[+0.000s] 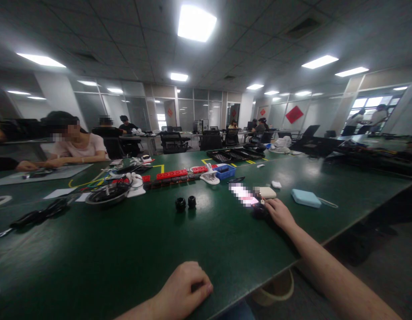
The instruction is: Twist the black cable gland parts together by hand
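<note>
My left hand [185,289] rests at the near edge of the green table [132,253], fingers curled in a loose fist. Nothing shows in it. My right hand [280,214] reaches across to the right side, its fingers closed at a small dark object [259,211] whose kind I cannot make out. Just beyond those fingers lies a phone [241,194] with a bright, blurred screen. A cream-coloured case [267,192] sits right behind the hand. Two short black cylinders [180,204] stand side by side on the tabletop, apart from both hands.
A pale blue case [306,198] lies to the right, with a small white item [276,184] near it. Further back are a blue basket [225,171], red blocks [171,174] and a metal bowl [107,195] with cables. A person [75,146] sits at the left.
</note>
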`<state>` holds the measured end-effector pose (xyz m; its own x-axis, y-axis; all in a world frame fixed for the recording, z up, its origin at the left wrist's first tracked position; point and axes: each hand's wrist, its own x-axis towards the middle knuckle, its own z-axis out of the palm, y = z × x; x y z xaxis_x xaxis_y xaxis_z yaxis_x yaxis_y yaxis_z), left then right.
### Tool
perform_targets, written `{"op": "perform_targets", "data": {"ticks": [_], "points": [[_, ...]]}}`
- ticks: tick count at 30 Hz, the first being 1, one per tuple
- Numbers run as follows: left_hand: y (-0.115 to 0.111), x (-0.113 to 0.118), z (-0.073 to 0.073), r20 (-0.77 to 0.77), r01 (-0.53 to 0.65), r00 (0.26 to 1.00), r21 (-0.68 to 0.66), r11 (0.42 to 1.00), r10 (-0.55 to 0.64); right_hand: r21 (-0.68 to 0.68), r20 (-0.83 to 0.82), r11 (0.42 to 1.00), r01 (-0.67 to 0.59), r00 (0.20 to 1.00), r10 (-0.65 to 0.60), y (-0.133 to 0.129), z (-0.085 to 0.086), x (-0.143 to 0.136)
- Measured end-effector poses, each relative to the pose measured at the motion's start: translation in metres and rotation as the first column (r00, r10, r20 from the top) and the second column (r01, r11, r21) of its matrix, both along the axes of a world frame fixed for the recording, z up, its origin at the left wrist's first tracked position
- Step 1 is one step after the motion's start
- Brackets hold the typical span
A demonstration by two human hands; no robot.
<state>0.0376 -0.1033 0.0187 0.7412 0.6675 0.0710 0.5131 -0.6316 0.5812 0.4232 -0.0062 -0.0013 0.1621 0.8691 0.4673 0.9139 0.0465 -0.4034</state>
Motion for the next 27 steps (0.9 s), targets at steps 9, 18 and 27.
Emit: {"op": "perform_targets", "data": {"ticks": [9,18,27], "points": [[-0.003,-0.002,0.001,0.069,-0.052,0.996,0.042,0.998,0.049,0.003,-0.015,0.999,0.037,0.999,-0.037,-0.001,-0.001,0.0],[-0.001,-0.005,0.002,0.156,-0.133,0.981,0.096,0.986,0.117,0.071,0.026,0.993,0.091,0.995,-0.093,0.004,-0.007,-0.002],[0.029,-0.018,-0.009,0.275,-0.544,0.832,0.232,0.806,0.483,0.151,0.068,0.983,0.101,0.991,-0.112,0.012,-0.016,0.008]]}}
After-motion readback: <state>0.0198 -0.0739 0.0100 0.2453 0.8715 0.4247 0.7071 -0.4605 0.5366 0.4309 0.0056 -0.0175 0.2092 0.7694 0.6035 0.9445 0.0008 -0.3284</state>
